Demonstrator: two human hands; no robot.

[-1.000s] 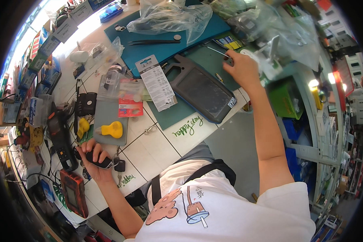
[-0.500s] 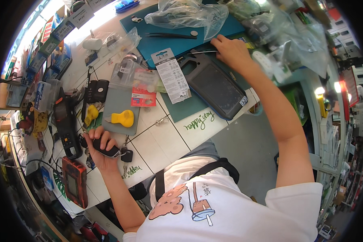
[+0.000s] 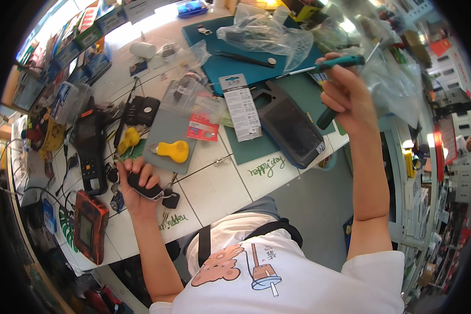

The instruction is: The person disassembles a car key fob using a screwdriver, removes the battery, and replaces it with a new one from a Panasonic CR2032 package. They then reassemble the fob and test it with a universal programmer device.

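My left hand (image 3: pixel 140 196) is closed around a black car key fob (image 3: pixel 145 187), low over the front left of the tiled table. A metal ring with a small black tag (image 3: pixel 171 199) hangs from the fob. Raised at the right, my right hand (image 3: pixel 350 97) grips a screwdriver with a green and black handle (image 3: pixel 341 62), its shaft pointing left. A second dark handle (image 3: pixel 326 119) sticks out below the same fingers. A thin shaft (image 3: pixel 372 51) rising beyond the hand seems to belong to it. Under the right hand's left side lies a dark rugged tablet-like device (image 3: pixel 289 125).
Two yellow-handled tools (image 3: pixel 174 152) lie around a grey pad (image 3: pixel 186 165). Beside it are a red card pack (image 3: pixel 202 127) and a white blister card (image 3: pixel 242 114). Black tweezers (image 3: pixel 244 58) and a coin cell (image 3: pixel 271 62) rest on a blue mat (image 3: pixel 214 73). An orange-black device (image 3: pixel 90 227) stands left.
My right hand has lifted from the mat's right edge and moved right, now with screwdrivers in its grip. My left hand keeps the key fob. The whole view has shifted slightly.
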